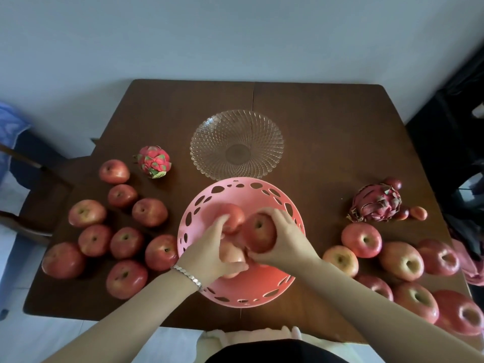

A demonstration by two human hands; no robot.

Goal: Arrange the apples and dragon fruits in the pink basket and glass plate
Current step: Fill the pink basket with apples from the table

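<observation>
Head: right hand (282, 239) grips apple (259, 231), stem dimple up, in pink basket (235, 183).

Wooden table (327, 121), apples (87, 213), dragon fruits (154, 161), basket (235, 183), plate (209, 142)

Pale apple (234, 255) in pink basket (235, 183): mostly covered by left hand (209, 250); grip not discernible.
Red apple (259, 231): right side hidden under right hand (285, 237), which grips it.
Basket floor: largely covered.
Near-right apple (461, 317): cut by right edge.
Small red fruits (418, 213) beside right dragon fruit (377, 203): too small to identify.
Dark objects (461, 153), right edge: dim, cut off.
</observation>
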